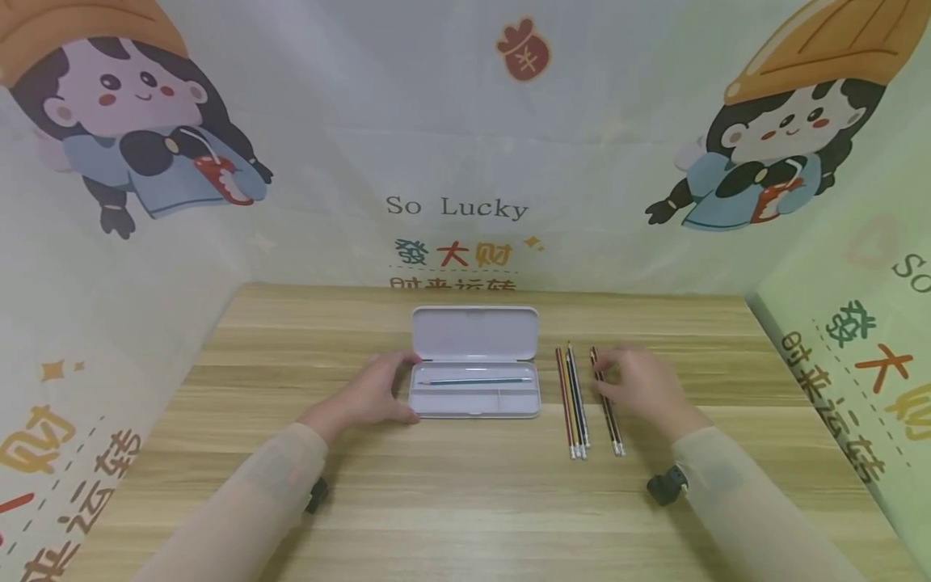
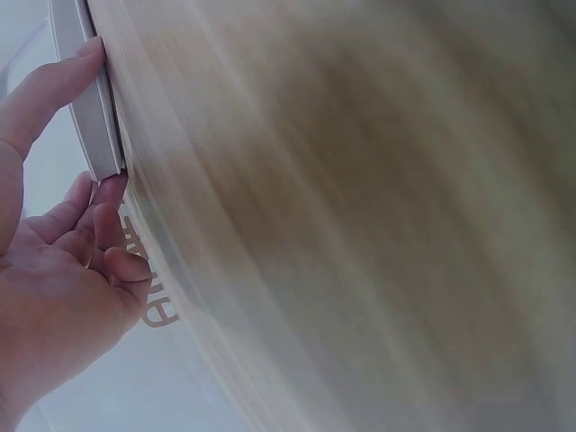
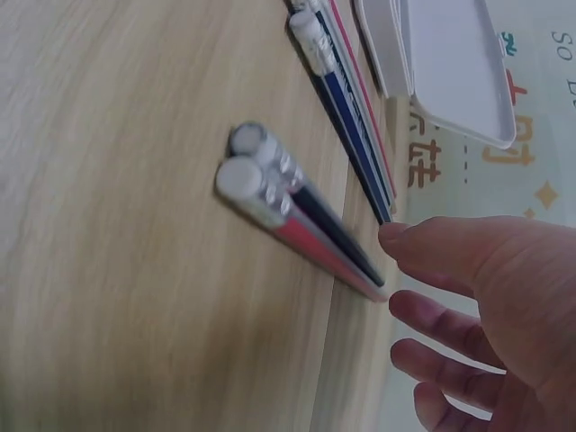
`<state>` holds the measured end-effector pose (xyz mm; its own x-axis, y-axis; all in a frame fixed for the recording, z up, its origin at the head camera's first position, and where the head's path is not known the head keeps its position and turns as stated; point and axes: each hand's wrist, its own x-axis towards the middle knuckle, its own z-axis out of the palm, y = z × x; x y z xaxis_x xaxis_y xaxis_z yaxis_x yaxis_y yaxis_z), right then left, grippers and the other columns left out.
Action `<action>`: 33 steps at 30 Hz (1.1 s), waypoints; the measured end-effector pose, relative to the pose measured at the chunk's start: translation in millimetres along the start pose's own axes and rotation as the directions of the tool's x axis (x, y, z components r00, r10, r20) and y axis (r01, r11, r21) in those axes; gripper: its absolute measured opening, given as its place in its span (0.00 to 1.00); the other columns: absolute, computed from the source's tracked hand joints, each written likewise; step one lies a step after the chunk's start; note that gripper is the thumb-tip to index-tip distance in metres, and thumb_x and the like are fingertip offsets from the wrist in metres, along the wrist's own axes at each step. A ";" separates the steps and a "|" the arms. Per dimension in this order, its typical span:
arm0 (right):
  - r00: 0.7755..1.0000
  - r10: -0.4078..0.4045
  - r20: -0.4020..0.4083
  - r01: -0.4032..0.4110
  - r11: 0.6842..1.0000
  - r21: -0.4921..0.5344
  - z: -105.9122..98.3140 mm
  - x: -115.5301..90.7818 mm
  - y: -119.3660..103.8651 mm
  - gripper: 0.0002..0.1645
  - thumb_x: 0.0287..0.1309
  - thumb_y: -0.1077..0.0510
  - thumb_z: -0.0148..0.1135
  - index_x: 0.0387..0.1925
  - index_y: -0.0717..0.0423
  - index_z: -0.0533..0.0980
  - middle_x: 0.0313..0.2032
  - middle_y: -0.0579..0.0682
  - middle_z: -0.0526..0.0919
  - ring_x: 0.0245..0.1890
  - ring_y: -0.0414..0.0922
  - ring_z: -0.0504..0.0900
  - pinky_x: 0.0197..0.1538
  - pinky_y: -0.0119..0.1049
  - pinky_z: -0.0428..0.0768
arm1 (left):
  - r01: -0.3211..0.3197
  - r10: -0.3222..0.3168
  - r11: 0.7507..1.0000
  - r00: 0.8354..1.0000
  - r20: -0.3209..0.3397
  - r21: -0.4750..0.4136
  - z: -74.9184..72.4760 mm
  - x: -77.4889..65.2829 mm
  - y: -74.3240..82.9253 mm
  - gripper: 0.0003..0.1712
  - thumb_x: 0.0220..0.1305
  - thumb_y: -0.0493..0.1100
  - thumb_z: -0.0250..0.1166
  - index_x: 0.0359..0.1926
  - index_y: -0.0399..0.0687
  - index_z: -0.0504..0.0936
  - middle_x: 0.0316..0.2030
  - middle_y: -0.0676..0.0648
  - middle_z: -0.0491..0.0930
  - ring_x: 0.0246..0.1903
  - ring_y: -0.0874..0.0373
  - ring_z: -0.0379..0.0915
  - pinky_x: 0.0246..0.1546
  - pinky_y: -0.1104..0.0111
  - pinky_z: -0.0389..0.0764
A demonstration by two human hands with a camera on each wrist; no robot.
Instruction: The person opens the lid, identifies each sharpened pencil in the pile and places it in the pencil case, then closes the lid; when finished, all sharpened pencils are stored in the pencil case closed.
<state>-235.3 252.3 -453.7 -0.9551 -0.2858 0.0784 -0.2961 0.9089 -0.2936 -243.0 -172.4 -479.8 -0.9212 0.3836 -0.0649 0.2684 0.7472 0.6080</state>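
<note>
A white pencil case (image 1: 476, 404) lies with its lid (image 1: 475, 333) tipped back, and one teal pencil (image 1: 476, 381) rests in its upper compartment. My left hand (image 1: 371, 390) holds the case's left end, the thumb at the front corner and fingers at the back; the left wrist view shows the thumb on the case's side (image 2: 94, 117). Two pencils (image 1: 609, 412), a red one and a dark one in the right wrist view, lie together on the table. Over their far ends is my right hand (image 1: 640, 384), thumb and fingers spread apart; any contact is unclear.
Between the case and the two pencils lies a bunch of several pencils (image 1: 572, 404), eraser ends toward me. Wood-grain table (image 1: 465, 501) spreads around everything. A printed cloth (image 1: 465, 145) stands behind the table and along both sides.
</note>
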 end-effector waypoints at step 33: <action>0.999 0.054 -0.009 -0.054 0.998 -0.021 10.9 -3.0 3.6 0.11 0.56 0.48 0.74 0.22 0.43 0.83 0.53 0.57 0.85 0.55 0.59 0.82 0.45 0.52 0.87 | -0.006 0.006 1.000 1.000 -0.006 0.013 -2.0 -2.9 6.2 0.52 0.41 0.42 0.85 0.68 0.37 0.71 0.67 0.36 0.73 0.66 0.41 0.65 0.73 0.46 0.67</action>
<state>-233.4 253.1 -465.4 -0.9697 -0.2336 0.0712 -0.2442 0.9293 -0.2770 -239.3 -169.9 -474.4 -0.9212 0.3849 -0.0568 0.2773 0.7518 0.5983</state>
